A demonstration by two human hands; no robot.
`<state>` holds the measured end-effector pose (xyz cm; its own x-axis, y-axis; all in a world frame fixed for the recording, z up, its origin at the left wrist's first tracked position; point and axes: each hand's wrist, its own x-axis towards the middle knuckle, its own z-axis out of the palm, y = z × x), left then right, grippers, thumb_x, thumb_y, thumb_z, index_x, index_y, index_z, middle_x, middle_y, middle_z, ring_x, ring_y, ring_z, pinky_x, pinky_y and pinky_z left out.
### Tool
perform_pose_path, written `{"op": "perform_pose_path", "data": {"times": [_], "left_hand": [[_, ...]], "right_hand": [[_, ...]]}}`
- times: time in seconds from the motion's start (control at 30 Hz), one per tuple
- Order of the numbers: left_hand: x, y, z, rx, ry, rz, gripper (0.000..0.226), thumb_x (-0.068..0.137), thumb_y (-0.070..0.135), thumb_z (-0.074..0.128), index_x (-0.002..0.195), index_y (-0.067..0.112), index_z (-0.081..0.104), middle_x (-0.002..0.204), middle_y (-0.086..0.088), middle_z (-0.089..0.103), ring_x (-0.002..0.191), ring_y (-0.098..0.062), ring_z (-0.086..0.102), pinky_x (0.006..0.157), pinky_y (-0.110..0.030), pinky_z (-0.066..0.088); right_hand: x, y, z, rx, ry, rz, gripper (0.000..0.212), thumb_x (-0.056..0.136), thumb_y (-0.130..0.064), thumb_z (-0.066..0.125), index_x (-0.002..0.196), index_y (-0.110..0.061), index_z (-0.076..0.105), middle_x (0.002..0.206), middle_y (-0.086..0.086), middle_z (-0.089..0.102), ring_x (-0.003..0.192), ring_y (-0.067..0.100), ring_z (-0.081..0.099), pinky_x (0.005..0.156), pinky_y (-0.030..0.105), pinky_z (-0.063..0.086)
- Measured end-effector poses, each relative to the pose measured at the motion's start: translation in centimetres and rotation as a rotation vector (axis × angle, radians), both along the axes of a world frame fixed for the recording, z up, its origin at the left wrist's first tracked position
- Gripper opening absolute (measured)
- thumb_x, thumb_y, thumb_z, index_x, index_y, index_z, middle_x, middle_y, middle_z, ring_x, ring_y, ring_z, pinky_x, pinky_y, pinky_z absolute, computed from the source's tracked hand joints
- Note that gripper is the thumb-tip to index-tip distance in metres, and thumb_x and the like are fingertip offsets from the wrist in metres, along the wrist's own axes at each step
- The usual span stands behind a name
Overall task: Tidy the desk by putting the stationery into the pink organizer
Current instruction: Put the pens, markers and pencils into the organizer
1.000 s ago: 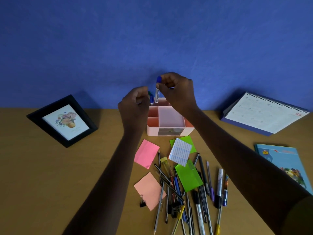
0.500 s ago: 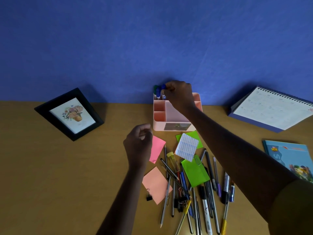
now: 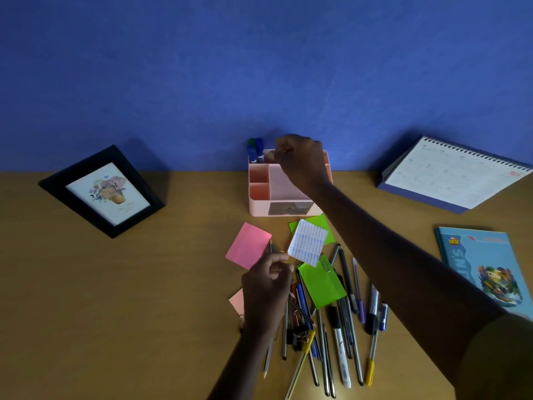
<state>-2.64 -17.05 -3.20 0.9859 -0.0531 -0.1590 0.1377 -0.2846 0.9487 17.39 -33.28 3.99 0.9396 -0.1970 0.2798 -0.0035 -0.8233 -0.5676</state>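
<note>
Risk is concentrated at the organizer point(image 3: 259, 207), which is set at the back of the desk point(image 3: 115, 298), against the wall point(image 3: 259, 67). The right hand point(image 3: 301, 161) is held over its rear compartments with the fingers curled; whether anything is pinched cannot be told. Markers point(image 3: 255, 151) are stood in the rear left compartment, just beside that hand, and could be tipped by a sideways sweep of the knuckles. The right forearm is stretched above the label sheet point(image 3: 307, 243) and the green notes point(image 3: 320, 284); these light papers could be dragged if the arm is lowered.

The left hand point(image 3: 268, 284) is placed over the pile of pens point(image 3: 343, 327), fingers curled downward; a grip on any item cannot be confirmed. The pens are crossed and mixed with binder clips point(image 3: 300, 334), so others could be rolled or scattered when one is lifted. A pink note point(image 3: 249, 245) lies just beside this hand.

The desk is finished in plain tan wood, and the wall is painted blue. A picture frame point(image 3: 101, 192) is propped at the left, a calendar point(image 3: 450, 174) at the right, and a book point(image 3: 487, 264) is laid flat near it. The lighting is dim.
</note>
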Motion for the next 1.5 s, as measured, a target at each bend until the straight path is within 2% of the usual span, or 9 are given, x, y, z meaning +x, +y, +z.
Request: {"op": "perform_pose_path", "data": {"times": [0.17, 0.23, 0.4, 0.63, 0.93, 1.03, 1.13, 1.23, 1.5], "left_hand": [[-2.9, -2.6, 0.3, 0.067, 0.027, -0.091, 0.013, 0.092, 0.011, 0.076, 0.098, 0.021, 0.082, 0.089, 0.014, 0.080, 0.083, 0.004, 0.075, 0.075, -0.010, 0.055], [-4.4, -3.5, 0.2, 0.117, 0.057, -0.123, 0.011, 0.090, 0.011, 0.076, 0.093, 0.021, 0.081, 0.086, 0.013, 0.080, 0.081, 0.005, 0.073, 0.073, -0.007, 0.051], [-8.5, -5.0, -0.7, 0.208, 0.119, -0.193, 0.011, 0.086, 0.027, 0.080, 0.096, 0.022, 0.079, 0.083, 0.013, 0.077, 0.078, 0.002, 0.071, 0.075, -0.027, 0.060], [-11.1, -6.9, -1.2, 0.361, 0.091, -0.200, 0.023, 0.088, 0.030, 0.082, 0.108, 0.024, 0.073, 0.091, 0.010, 0.073, 0.085, -0.004, 0.070, 0.076, -0.029, 0.058], [-11.7, -8.6, -1.5, 0.507, 0.022, -0.202, 0.034, 0.084, 0.025, 0.086, 0.113, 0.022, 0.068, 0.096, 0.007, 0.075, 0.087, -0.014, 0.073, 0.072, -0.037, 0.061], [-11.8, -8.9, -1.5, 0.495, 0.031, -0.204, 0.034, 0.086, 0.024, 0.084, 0.115, 0.021, 0.068, 0.098, 0.005, 0.075, 0.090, -0.014, 0.074, 0.073, -0.034, 0.060], [-11.9, -9.0, -1.5, 0.502, 0.040, -0.205, 0.034, 0.087, 0.023, 0.083, 0.118, 0.018, 0.069, 0.101, 0.003, 0.076, 0.094, -0.016, 0.074, 0.073, -0.029, 0.056], [-11.9, -9.0, -1.7, 0.528, 0.044, -0.220, 0.037, 0.088, 0.026, 0.082, 0.121, 0.017, 0.070, 0.105, 0.001, 0.076, 0.097, -0.018, 0.074, 0.077, -0.034, 0.060], [-12.1, -9.3, -1.9, 0.523, 0.091, -0.242, 0.039, 0.082, 0.019, 0.085, 0.118, 0.014, 0.073, 0.097, 0.000, 0.076, 0.087, -0.016, 0.074, 0.069, -0.021, 0.047]], "right_hand": [[-7.3, -2.1, 1.3, 0.210, 0.017, -0.084, 0.017, 0.094, -0.029, 0.078, 0.107, -0.018, 0.080, 0.100, -0.007, 0.081, 0.086, 0.006, 0.073, 0.076, 0.025, 0.059], [-11.2, -3.6, 1.1, 0.342, 0.049, -0.127, 0.016, 0.093, -0.028, 0.080, 0.108, -0.023, 0.080, 0.094, -0.007, 0.082, 0.081, 0.007, 0.076, 0.078, 0.034, 0.064], [-21.3, -8.3, -0.9, 0.556, 0.212, -0.344, 0.013, 0.093, -0.019, 0.081, 0.106, -0.023, 0.082, 0.084, 0.000, 0.080, 0.068, 0.017, 0.078, 0.074, 0.049, 0.067], [-31.0, -11.7, -4.6, 0.361, 0.388, -0.390, 0.011, 0.093, -0.017, 0.081, 0.091, -0.027, 0.078, 0.079, -0.012, 0.074, 0.071, 0.008, 0.072, 0.067, 0.044, 0.064], [-31.6, -10.4, -5.8, 0.029, 0.588, -0.399, 0.017, 0.103, -0.027, 0.067, 0.087, -0.023, 0.066, 0.072, -0.006, 0.066, 0.060, 0.010, 0.065, 0.052, 0.037, 0.055], [-31.1, -9.5, -5.7, 0.029, 0.702, -0.429, 0.021, 0.103, -0.033, 0.064, 0.086, -0.021, 0.065, 0.073, -0.004, 0.066, 0.063, 0.012, 0.067, 0.055, 0.032, 0.055], [-30.6, -8.9, -5.5, 0.037, 0.749, -0.476, 0.023, 0.098, -0.043, 0.065, 0.086, -0.023, 0.065, 0.074, -0.004, 0.067, 0.066, 0.015, 0.069, 0.062, 0.039, 0.064], [-30.6, -8.7, -5.5, 0.053, 0.757, -0.483, 0.027, 0.096, -0.045, 0.063, 0.080, -0.022, 0.063, 0.071, -0.003, 0.068, 0.063, 0.017, 0.070, 0.061, 0.043, 0.065], [-28.3, -9.8, -1.5, 0.223, 0.552, -0.388, 0.026, 0.095, -0.043, 0.065, 0.081, -0.021, 0.059, 0.070, 0.002, 0.065, 0.065, 0.026, 0.066, 0.061, 0.049, 0.056]]}}
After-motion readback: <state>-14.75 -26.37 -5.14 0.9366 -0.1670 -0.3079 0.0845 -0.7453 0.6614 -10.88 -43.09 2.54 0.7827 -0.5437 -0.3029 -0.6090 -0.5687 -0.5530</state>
